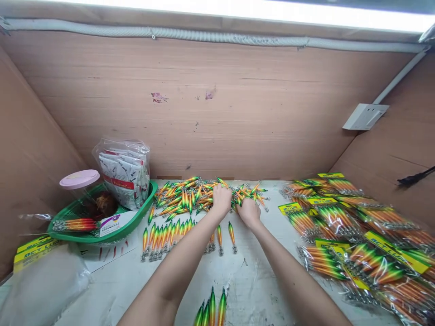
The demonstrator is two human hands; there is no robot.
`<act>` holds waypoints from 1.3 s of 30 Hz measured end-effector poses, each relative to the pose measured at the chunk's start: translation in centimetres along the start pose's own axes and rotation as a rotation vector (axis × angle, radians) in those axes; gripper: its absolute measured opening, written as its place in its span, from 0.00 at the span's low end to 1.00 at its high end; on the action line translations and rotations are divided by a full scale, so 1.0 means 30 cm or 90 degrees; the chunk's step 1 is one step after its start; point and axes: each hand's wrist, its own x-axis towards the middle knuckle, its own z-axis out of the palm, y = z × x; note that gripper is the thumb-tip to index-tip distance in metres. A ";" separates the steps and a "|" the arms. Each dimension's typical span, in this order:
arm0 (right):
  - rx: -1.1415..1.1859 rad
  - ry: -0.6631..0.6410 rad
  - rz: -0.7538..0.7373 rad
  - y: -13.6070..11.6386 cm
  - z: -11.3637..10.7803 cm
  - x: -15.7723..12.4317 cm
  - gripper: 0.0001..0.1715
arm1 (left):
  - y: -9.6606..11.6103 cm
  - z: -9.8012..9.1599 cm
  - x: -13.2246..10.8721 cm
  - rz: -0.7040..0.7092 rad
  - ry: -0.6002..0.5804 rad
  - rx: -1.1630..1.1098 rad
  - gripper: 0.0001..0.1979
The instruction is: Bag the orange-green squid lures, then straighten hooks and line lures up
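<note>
A heap of green, yellow and orange fishing lures [183, 199] with metal hooks lies at the back of the white table. My left hand [222, 199] is in the heap's right half, fingers curled down and closed on a lure, mostly hidden by the hand. Close by on its right, my right hand [249, 213] reaches into the same heap. Its fingers are bent around a lure, and their tips are hidden. In front of the heap runs a row of upright lures [166, 240], partly covered by my left forearm. Several more lures [212, 308] lie at the near edge.
At left stands a green basket [102, 235] with a bagged stack of packets [124, 176], a pink-lidded jar [79, 179] and red lures. Clear bags with yellow headers [44, 285] lie before it. Packed lures [340, 226] are piled on the right. Cardboard walls surround the table.
</note>
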 end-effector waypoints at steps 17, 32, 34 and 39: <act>0.236 0.238 -0.119 0.116 -0.154 0.176 0.14 | -0.110 -0.142 0.063 -0.133 0.130 -0.323 0.02; 0.597 0.139 -0.207 0.160 -0.301 0.015 0.24 | -0.062 -0.213 -0.232 -0.146 -0.076 -0.854 0.21; 0.599 0.106 -0.209 0.162 -0.298 -0.009 0.25 | -0.059 -0.207 -0.275 -0.161 -0.108 -0.873 0.20; 0.596 0.102 -0.170 0.177 -0.282 -0.058 0.25 | -0.042 -0.192 -0.343 -0.195 -0.169 -0.882 0.16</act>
